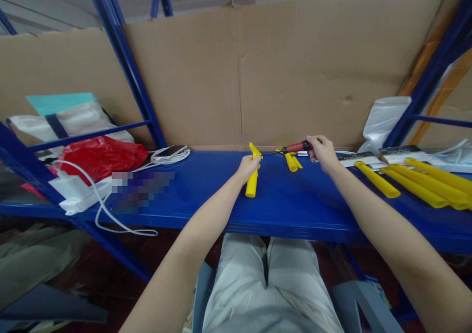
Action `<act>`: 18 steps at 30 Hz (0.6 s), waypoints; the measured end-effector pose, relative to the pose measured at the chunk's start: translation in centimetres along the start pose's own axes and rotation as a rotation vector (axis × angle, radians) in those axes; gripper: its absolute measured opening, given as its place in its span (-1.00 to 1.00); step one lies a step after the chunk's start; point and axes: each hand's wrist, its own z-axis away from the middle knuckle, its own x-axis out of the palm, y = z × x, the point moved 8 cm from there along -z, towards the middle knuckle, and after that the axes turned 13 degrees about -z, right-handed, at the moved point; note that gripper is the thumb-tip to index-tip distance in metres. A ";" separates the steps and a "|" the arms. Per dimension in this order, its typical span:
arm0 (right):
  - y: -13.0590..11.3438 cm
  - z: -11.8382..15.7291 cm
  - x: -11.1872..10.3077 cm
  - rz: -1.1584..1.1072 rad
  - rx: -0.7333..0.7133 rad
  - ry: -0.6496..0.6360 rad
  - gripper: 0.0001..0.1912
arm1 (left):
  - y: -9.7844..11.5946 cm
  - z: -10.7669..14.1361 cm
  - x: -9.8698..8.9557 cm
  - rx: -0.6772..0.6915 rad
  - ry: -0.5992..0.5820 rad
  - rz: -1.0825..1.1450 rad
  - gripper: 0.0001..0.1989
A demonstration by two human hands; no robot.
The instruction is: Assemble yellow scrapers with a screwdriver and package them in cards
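1. Yellow tool body (251, 185) is at the centre of the frame, gripped around its middle by the left hand (248, 168).
2. Right hand (325, 153), right of centre, has its fingers closed round the rear of a screwdriver (295, 147), whose shaft points at the body's neck (whether the tip is seated, I cannot tell).
3. My judgement: hold the shaft in line, brace the left grip and turn with light, steady pressure.
4. Small yellow pieces (291, 163) lie just below the screwdriver, close enough to get bumped.
5. Yellow handles (424, 184) crowd the right edge; a red bag (101, 157) and phone (172, 151) lie left, well apart.
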 end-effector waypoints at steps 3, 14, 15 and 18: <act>-0.2 0.1 0.2 -0.018 -0.023 -0.003 -0.65 | 0.0 0.0 0.0 -0.004 -0.002 -0.008 -0.83; 0.3 -0.1 -0.2 0.003 0.036 0.025 -0.74 | 0.0 -0.1 0.1 0.004 -0.002 -0.012 -0.83; 0.3 -0.2 -0.3 0.010 0.034 0.030 -0.75 | -0.1 -0.1 0.1 -0.001 -0.001 -0.014 -0.84; 0.5 -0.8 -1.1 0.048 -0.001 0.063 -0.77 | -0.2 -0.2 0.0 -0.015 0.008 -0.014 -0.88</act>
